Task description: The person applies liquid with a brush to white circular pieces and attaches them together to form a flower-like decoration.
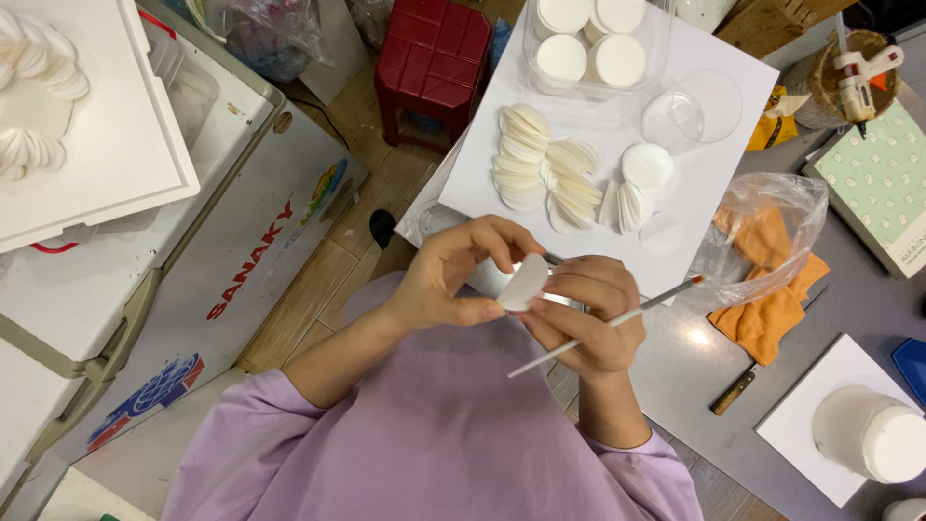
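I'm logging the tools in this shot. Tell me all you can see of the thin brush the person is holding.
The brush is a slender white stick with a small orange-red tip pointing up-right over the grey table. It lies slanted across the right hand, held among its fingers, its bare end jutting down-left over the lilac sleeve.

A thin white round disc (526, 282), slightly curved, is pinched upright between both hands over the lap. A slender white-handled brush (617, 316) with an orange-tipped end is held slanting, its tip pointing toward two o'clock.
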